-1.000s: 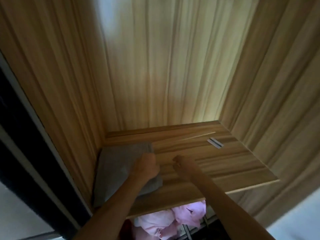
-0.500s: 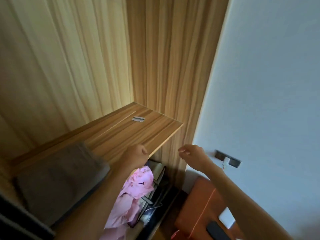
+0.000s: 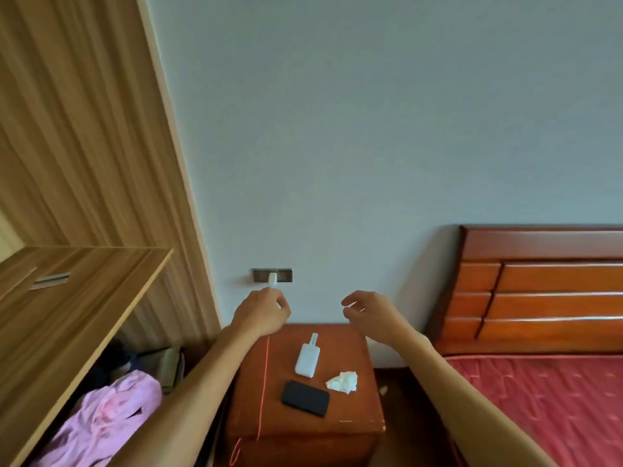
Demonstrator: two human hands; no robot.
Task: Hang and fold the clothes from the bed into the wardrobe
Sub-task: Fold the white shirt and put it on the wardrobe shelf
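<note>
Both my hands hang in the air in front of the blue wall, holding nothing. My left hand [image 3: 261, 313] has its fingers loosely curled, just below a wall socket. My right hand [image 3: 369, 315] is relaxed with fingers bent, above the bedside cabinet. The wooden wardrobe [image 3: 84, 163] stands at the left, with its shelf [image 3: 77, 298] jutting out. A pink garment [image 3: 104, 419] lies bunched below that shelf. The bed [image 3: 546, 399] with a red mattress sits at the lower right. No clothes on the bed are in view.
A red-brown bedside cabinet [image 3: 357, 429] stands between wardrobe and bed, carrying a white bottle [image 3: 307, 357], a black phone [image 3: 305, 398] and a crumpled tissue [image 3: 343, 381]. A wall socket [image 3: 272, 275] with a white plug sits above it. The wooden headboard [image 3: 539, 288] rises at right.
My view has swung right, from the wardrobe shelf and the folded grey garment to the wall, cabinet and bed. Both hands left the shelf and now hang free.
</note>
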